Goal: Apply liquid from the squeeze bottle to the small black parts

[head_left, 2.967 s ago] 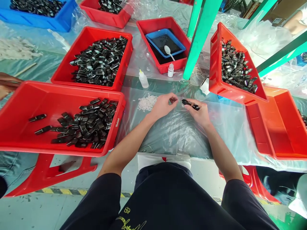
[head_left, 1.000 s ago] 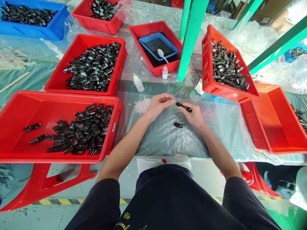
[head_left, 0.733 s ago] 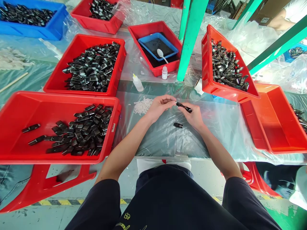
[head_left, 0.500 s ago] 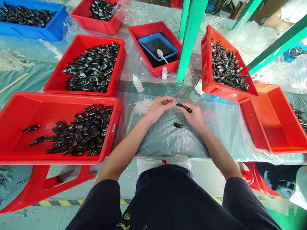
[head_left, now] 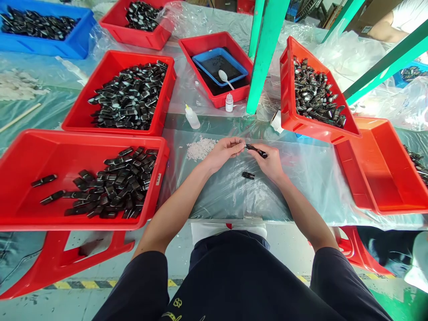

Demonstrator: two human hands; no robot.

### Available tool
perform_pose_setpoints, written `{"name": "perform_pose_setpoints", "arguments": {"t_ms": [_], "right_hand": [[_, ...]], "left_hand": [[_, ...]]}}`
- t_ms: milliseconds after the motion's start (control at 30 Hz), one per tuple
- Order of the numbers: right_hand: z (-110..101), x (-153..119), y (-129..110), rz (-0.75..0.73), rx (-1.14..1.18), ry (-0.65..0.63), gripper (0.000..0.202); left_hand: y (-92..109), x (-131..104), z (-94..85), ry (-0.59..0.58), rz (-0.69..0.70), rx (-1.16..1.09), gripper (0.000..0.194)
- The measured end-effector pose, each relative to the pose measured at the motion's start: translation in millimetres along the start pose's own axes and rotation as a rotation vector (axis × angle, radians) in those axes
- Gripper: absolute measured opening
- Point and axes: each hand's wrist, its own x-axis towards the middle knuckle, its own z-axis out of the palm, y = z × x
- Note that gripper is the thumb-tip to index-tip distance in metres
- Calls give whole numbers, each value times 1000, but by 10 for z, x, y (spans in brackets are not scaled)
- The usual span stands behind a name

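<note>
My right hand point(head_left: 270, 161) is closed round a small glossy black plastic part point(head_left: 261, 153), its far end pointing to the left. At that end, the thumb and fingers of my left hand point(head_left: 224, 152) are pinched together; what they hold is too small to make out. A second black part point(head_left: 248, 175) lies on the plastic-covered table just below my hands. Beside my left hand is a loose pile of tiny whitish translucent pieces point(head_left: 200, 149).
Red bins with many black parts stand at left point(head_left: 162, 178), behind it point(head_left: 170, 89) and at right point(head_left: 321, 127). A squeeze bottle point(head_left: 192, 117), a small vial point(head_left: 229, 102) and a red bin point(head_left: 217, 100) holding a blue tray point(head_left: 245, 73) are ahead. A green post point(head_left: 264, 58) rises nearby.
Almost nothing differs. The fingers of my left hand have curled in slightly at the end of the black part; my right hand keeps its hold in the same place.
</note>
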Motion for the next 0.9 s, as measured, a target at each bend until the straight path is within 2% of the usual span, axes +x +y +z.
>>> {"name": "perform_pose_setpoints", "arguments": {"t_ms": [233, 567, 900], "right_hand": [[1, 1, -1, 0, -5, -7, 29], [-6, -3, 9, -38, -49, -24, 34], [-40, -5, 39, -133, -213, -21, 39]], "left_hand": [[25, -4, 12, 4, -5, -53, 43], [21, -9, 0, 7, 28, 55, 39], [-86, 44, 3, 83, 105, 188, 37]]}}
